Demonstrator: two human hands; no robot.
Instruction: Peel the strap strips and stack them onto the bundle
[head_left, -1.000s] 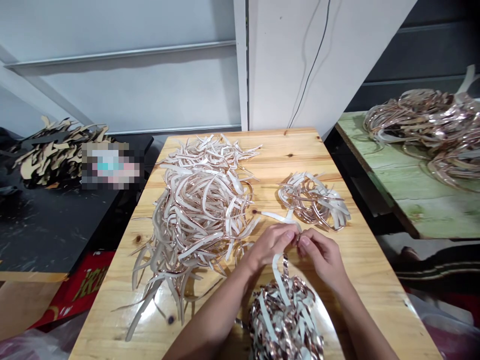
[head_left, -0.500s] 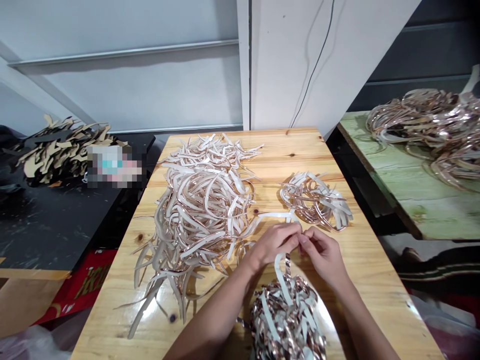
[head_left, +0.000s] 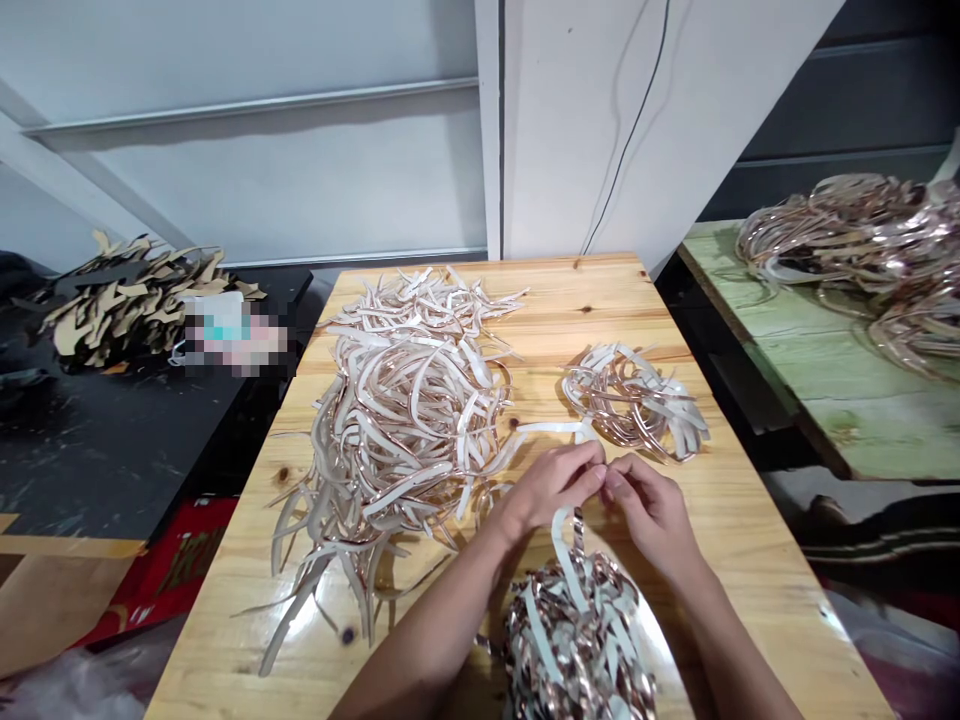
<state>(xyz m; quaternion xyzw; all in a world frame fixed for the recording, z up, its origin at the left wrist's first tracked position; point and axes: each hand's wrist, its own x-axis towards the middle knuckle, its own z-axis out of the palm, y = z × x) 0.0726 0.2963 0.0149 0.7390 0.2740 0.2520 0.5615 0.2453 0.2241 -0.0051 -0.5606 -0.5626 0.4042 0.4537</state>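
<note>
My left hand point(head_left: 556, 484) and my right hand point(head_left: 651, 502) meet fingertip to fingertip above the table, both closed in a pinch. Between them are the ends of thin strips, mostly hidden by the fingers. One white-backed, rose-gold strip point(head_left: 551, 427) runs from behind my left hand toward the large pile of loose strips point(head_left: 412, 420) on the left. Below my hands, another strip point(head_left: 564, 545) leads down to a thick bunch of crinkled shiny strips point(head_left: 577, 640) close to my body. A smaller coiled bundle of strips point(head_left: 634, 400) lies just beyond my right hand.
The wooden table point(head_left: 600, 300) stands against a pale wall. At left, a dark table point(head_left: 90, 450) carries a heap of tan and black scraps point(head_left: 120, 315). On the right, a greenish table point(head_left: 862, 420) bears more shiny strips point(head_left: 847, 235). A black cable point(head_left: 634, 135) hangs behind.
Almost nothing moves. My fingertips shift slightly while staying pinched together, and the whole view drifts a little.
</note>
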